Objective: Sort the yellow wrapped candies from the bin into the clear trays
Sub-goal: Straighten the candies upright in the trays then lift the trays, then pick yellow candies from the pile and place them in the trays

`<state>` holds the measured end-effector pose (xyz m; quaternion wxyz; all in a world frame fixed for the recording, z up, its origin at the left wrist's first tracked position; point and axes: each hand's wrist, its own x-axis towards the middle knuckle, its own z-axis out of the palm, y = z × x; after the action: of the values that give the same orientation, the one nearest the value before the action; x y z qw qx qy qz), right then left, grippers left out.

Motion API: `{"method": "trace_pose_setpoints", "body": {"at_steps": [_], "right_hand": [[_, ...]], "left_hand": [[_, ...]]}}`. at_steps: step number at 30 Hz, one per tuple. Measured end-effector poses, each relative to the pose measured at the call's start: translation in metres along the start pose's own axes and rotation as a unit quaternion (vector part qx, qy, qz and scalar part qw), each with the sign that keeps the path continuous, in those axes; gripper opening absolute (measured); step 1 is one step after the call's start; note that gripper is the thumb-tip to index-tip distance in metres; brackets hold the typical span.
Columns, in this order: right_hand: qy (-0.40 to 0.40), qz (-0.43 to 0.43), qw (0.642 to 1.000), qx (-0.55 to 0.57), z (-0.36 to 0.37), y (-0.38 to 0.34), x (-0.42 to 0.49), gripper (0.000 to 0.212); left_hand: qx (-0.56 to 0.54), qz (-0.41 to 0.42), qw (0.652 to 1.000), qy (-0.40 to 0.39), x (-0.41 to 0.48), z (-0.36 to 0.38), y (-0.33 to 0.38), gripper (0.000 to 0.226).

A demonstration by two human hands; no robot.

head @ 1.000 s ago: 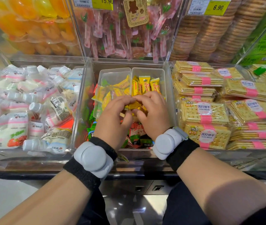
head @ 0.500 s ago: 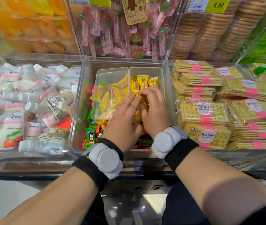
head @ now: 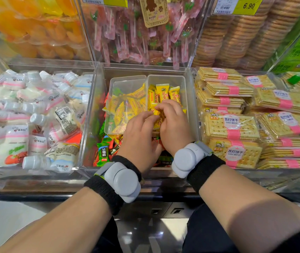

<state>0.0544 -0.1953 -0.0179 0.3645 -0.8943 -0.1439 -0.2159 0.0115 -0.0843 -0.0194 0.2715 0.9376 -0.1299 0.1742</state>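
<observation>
Two clear trays sit side by side in the middle bin (head: 90, 125). The left tray (head: 125, 80) holds a loose heap of yellow wrapped candies (head: 127, 108). In the right tray (head: 169, 79) yellow candies (head: 163, 94) stand upright in a row at the back. My right hand (head: 173, 125) reaches into the right tray, fingers curled on yellow candies. My left hand (head: 140, 137) lies beside it at the trays' divider, its fingertips pinching the same yellow candies. Red and green candies (head: 102, 152) lie in the bin below the trays.
White pouch drinks (head: 35, 121) fill the bin on the left. Soda cracker packs (head: 237, 125) are stacked on the right. Behind stand bins of orange jelly cups (head: 35, 30), pink lollipops (head: 136, 39) and round biscuits (head: 237, 37). A dark counter edge (head: 35, 196) runs along the front.
Both hands have moved forward from the front of the bin, up over the trays. The right hand now reaches into the right tray with yellow candies, and the left hand has followed beside it.
</observation>
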Motion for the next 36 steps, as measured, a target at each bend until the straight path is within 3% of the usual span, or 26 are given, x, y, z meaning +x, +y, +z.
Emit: {"method": "trace_pose_setpoints", "body": {"at_steps": [12, 17, 26, 31, 36], "right_hand": [[-0.056, 0.038, 0.998, 0.001, -0.002, -0.003, 0.000, 0.044], [-0.055, 0.033, 0.998, -0.014, -0.001, -0.003, 0.000, 0.043], [-0.047, 0.019, 0.998, -0.041, -0.001, -0.001, 0.002, 0.042], [-0.035, 0.031, 0.999, -0.026, -0.002, -0.003, -0.001, 0.044], [-0.022, 0.039, 0.999, -0.020, -0.003, -0.006, -0.003, 0.050]], "left_hand": [[0.031, 0.001, 0.999, -0.041, 0.000, 0.001, -0.001, 0.068], [0.018, -0.009, 0.999, -0.044, 0.002, 0.002, -0.004, 0.072], [0.036, -0.026, 0.992, -0.119, 0.005, 0.009, -0.007, 0.083], [0.030, -0.029, 0.995, -0.094, 0.002, 0.009, -0.006, 0.080], [-0.010, -0.035, 0.999, -0.005, 0.000, 0.005, -0.006, 0.060]]}}
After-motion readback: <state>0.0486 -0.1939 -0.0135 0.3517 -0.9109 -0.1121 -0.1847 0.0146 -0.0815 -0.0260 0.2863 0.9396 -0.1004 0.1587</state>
